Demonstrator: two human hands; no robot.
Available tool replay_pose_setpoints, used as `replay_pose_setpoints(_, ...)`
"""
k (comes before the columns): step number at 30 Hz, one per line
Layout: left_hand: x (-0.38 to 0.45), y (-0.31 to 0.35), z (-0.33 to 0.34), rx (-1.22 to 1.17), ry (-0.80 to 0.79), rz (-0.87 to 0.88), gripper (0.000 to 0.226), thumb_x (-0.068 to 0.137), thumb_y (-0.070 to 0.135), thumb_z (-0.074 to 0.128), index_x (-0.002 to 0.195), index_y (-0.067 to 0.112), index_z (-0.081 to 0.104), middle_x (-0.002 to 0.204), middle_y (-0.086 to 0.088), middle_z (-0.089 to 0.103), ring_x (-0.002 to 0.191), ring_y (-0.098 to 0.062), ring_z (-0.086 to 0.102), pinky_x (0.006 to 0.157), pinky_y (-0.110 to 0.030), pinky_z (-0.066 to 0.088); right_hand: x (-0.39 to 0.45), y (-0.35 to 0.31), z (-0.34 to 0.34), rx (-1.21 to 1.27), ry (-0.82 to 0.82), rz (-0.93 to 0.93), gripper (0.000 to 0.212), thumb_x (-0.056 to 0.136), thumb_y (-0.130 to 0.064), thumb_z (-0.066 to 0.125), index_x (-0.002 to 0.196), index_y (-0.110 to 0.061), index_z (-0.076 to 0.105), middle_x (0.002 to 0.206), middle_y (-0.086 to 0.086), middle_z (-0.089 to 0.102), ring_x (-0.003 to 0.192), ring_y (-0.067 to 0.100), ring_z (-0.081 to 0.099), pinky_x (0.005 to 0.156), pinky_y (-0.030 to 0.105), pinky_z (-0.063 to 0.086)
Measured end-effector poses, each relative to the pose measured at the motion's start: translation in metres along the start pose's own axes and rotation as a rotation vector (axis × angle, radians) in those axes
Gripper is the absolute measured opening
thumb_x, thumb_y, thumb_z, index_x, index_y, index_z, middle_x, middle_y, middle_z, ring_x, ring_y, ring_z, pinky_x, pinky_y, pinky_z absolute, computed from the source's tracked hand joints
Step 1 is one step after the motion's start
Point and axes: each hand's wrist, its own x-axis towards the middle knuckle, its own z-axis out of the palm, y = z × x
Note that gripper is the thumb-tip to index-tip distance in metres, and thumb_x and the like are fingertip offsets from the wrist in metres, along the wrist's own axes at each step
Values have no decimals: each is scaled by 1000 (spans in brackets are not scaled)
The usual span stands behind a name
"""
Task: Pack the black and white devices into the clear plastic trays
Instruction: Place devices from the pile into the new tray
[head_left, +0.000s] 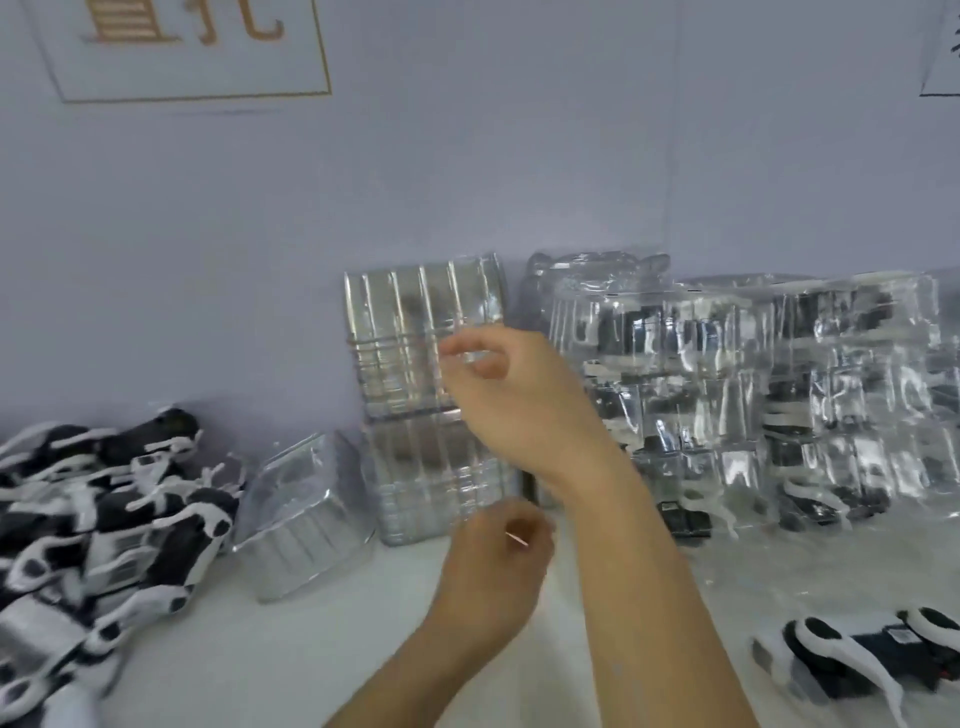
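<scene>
Two stacks of clear plastic trays lean upright against the wall, an upper stack (410, 338) on a lower stack (421, 483). My right hand (519, 400) reaches up to the upper stack, with thumb and forefinger pinching a tray's right edge. My left hand (493, 566) sits lower, at the foot of the lower stack, seen from the back with its fingers curled out of sight. A big pile of black and white devices (93, 519) lies at the left. Two more devices (852, 660) lie at the lower right.
Another stack of clear trays (306, 514) lies tilted on the white table between the pile and the upright stacks. Filled trays wrapped in clear bags (753, 384) are heaped against the wall at the right. The wall stands close behind everything.
</scene>
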Motion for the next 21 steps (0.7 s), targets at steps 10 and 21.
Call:
replay_pose_setpoints(10,37,-67,-172,840,283,-201,52,81,41,76,124,20,56,121,3,63,116,-21,58,97,-35,42,9,32,34,-148,-122,135,19,94,-30,59,109,-36,69,96,-16,68,61,-6,63,49,6,39)
replay_pose_setpoints(21,38,-81,-159,601,527,-61,32,89,7,67,120,15,72,108,-1,76,109,-23,66,95,-35,49,-1,85,93,-327,-322,311,30,92,-20,51,71,-3,64,64,-1,55,57,14,48,53,25,35)
